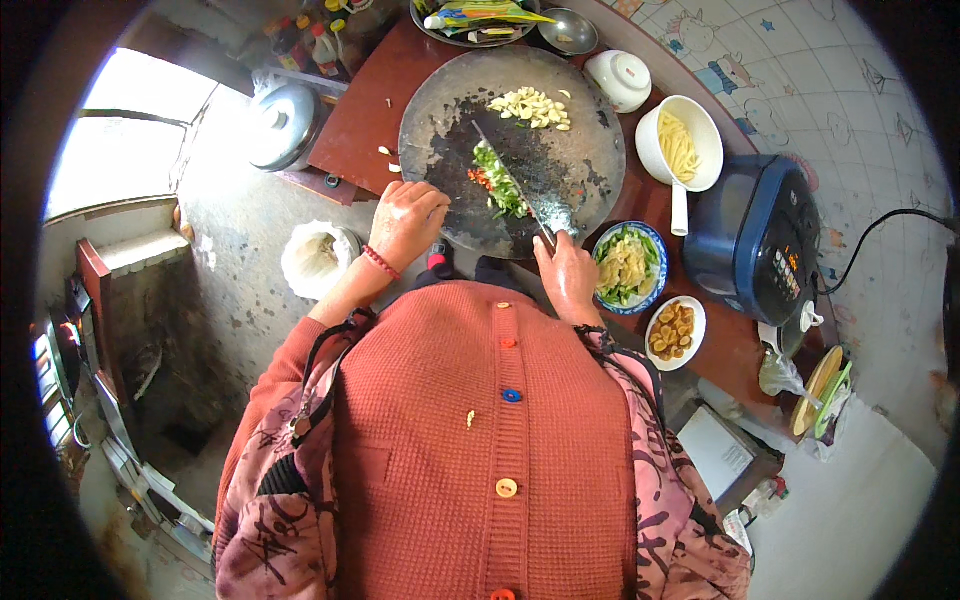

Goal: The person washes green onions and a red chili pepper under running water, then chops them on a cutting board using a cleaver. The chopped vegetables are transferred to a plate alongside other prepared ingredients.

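My right hand [566, 274] grips the handle of a kitchen knife [510, 174], whose blade slants across a large round chopping board [592, 169]. Chopped green chili or scallion [508, 196] with bits of red chili [478, 177] lies along the blade's left side. Farther back on the board is a pile of sliced garlic [531, 106]. My left hand [409, 217] is at the board's near left edge, its fingers curled in; whether anything is between them cannot be seen. A few garlic pieces [394, 167] rest on the red tabletop beside the board.
Right of the board stand an upturned white bowl [621, 79], a white pan of pale strips [712, 139], a patterned bowl of greens [631, 268], a dish of brown slices [676, 333] and a blue electric cooker [742, 225]. A lined bin [319, 259] is on the floor at left.
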Action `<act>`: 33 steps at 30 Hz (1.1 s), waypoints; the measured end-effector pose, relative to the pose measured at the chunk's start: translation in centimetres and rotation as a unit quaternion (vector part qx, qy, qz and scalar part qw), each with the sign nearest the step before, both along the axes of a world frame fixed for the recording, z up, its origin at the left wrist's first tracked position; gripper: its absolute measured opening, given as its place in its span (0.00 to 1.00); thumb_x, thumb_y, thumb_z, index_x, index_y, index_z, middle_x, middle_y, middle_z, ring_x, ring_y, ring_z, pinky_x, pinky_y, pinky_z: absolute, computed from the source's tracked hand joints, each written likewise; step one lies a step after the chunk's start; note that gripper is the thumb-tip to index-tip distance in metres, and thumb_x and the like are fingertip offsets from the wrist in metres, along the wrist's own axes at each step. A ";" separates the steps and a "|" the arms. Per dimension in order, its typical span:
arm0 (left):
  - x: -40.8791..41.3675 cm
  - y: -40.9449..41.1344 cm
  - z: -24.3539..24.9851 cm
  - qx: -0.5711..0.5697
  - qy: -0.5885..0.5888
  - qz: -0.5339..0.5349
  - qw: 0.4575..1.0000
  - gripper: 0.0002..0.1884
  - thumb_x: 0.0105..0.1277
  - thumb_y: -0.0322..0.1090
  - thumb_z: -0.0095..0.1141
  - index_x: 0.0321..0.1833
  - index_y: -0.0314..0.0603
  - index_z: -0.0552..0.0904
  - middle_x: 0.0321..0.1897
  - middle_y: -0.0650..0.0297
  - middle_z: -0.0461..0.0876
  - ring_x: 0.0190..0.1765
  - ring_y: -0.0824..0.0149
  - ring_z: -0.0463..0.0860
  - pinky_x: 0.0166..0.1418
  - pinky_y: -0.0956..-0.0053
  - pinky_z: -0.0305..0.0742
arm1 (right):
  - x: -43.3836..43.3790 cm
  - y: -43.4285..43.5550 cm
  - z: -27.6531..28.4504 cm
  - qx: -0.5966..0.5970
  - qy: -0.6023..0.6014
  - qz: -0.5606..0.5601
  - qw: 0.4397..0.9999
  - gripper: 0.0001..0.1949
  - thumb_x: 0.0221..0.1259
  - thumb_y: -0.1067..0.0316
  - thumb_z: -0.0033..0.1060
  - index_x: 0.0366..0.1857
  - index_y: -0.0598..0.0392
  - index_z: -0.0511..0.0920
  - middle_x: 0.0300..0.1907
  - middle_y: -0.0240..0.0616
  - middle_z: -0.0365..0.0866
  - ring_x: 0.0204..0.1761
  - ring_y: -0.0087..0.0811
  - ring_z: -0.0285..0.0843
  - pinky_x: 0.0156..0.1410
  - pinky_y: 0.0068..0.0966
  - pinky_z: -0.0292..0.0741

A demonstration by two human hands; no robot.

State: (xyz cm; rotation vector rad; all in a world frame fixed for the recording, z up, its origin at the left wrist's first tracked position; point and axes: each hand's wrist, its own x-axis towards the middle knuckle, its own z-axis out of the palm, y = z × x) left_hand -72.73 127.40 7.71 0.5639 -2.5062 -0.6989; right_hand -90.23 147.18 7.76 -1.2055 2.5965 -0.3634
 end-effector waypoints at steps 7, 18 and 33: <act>1.8 -1.2 -1.3 -0.010 -0.002 0.024 1.000 0.03 0.55 0.28 0.62 0.32 0.42 0.82 0.30 0.61 0.82 0.37 0.58 0.81 0.44 0.65 0.72 | -1.9 -1.2 0.8 -0.043 0.035 0.042 0.998 0.18 0.59 0.48 0.60 0.31 0.56 0.77 0.20 0.48 0.80 0.25 0.50 0.81 0.28 0.42 0.76; 2.0 -1.2 -1.6 0.029 -0.028 -0.009 0.999 0.04 0.57 0.26 0.60 0.34 0.42 0.82 0.30 0.62 0.82 0.36 0.59 0.81 0.43 0.66 0.71 | -2.2 -0.5 0.5 -0.026 -0.005 0.075 0.997 0.17 0.57 0.49 0.61 0.28 0.53 0.76 0.21 0.46 0.81 0.26 0.49 0.82 0.31 0.43 0.77; 2.7 -1.3 -1.8 -0.001 -0.037 -0.007 0.999 0.04 0.56 0.27 0.61 0.34 0.42 0.83 0.30 0.62 0.83 0.35 0.59 0.81 0.44 0.66 0.72 | -2.7 -0.5 0.1 -0.011 0.005 0.016 1.000 0.19 0.59 0.45 0.58 0.32 0.51 0.79 0.23 0.48 0.82 0.29 0.51 0.82 0.33 0.45 0.77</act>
